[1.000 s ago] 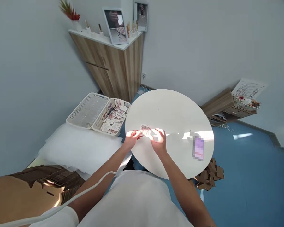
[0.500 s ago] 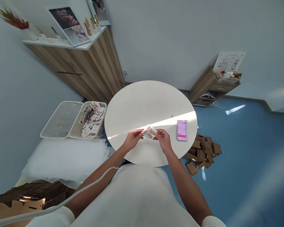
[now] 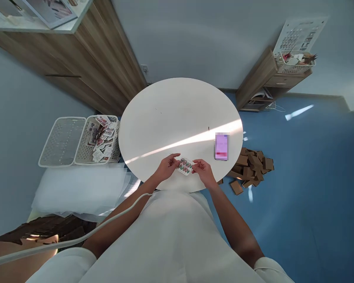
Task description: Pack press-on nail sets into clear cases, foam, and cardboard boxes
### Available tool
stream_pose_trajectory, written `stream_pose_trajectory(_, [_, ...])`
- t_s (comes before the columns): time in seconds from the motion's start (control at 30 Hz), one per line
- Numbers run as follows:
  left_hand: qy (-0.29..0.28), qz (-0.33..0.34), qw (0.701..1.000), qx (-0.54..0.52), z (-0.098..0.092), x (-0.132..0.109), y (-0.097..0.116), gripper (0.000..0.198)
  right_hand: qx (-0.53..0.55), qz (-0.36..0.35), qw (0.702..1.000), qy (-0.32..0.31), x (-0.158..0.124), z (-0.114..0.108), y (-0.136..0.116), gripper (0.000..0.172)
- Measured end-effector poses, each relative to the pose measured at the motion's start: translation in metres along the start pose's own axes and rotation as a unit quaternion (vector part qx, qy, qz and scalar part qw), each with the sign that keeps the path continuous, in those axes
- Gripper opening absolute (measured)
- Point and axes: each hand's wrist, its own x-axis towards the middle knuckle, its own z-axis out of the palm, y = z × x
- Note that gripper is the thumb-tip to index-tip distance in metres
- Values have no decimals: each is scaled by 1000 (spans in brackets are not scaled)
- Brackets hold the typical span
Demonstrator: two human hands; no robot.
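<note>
A small white card of press-on nails (image 3: 185, 166), with rows of red and green oval pieces, is held above the near part of a round white table (image 3: 177, 106). My left hand (image 3: 166, 166) has its thumb at the card's left edge, and its index finger stretches out above the corner. At the opposite edge my right hand (image 3: 203, 171) pinches the card between thumb and fingers. A blurred-out pink and purple phone-like rectangle (image 3: 222, 147) lies on the table to the right.
Two white plastic baskets stand at the left: one basket (image 3: 61, 141) holds clear sheets, the other basket (image 3: 82, 151) many printed cards. White sheets (image 3: 79, 190) are stacked nearer. Small brown boxes (image 3: 250, 167) lie on the floor at right. A white cable (image 3: 106, 222) crosses my left arm.
The view has tipped downward and closer to the table. The card has turned and tilted between my hands, and my left index finger has lifted from its edge.
</note>
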Motion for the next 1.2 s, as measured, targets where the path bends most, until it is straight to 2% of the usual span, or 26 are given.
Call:
stream_pose_trajectory(0.17, [-75, 19, 994, 80, 4, -10, -3, 70, -39, -6, 999, 12, 4, -8, 4, 33])
stream_pose_trajectory(0.23, [-87, 24, 990, 107, 5, -13, -7, 75, -55, -7, 998, 14, 6, -9, 7, 34])
stream_pose_trajectory(0.43, [-56, 3, 988, 144, 6, -14, -17, 67, -87, -3, 996, -18, 13, -6, 15, 37])
stream_pose_trajectory(0.57, [-36, -16, 989, 140, 0, -15, -23, 65, -136, 1, 988, -72, 16, -3, 16, 52])
stream_pose_trajectory(0.73, [-32, -21, 990, 133, -12, -14, -34, 66, -235, -19, 966, -107, 19, 6, 20, 70])
stream_pose_trajectory(0.83, [-35, -17, 990, 139, -22, -10, -43, 68, -284, -28, 952, -107, 21, 17, 25, 70])
stream_pose_trajectory(1.0, [-10, -6, 987, 157, -44, -4, -57, 67, -315, -15, 947, -56, 26, 47, 33, 66])
stream_pose_trajectory(1.2, [16, 11, 987, 162, -87, -9, -74, 61, -347, -18, 936, -56, 40, 98, 37, 64])
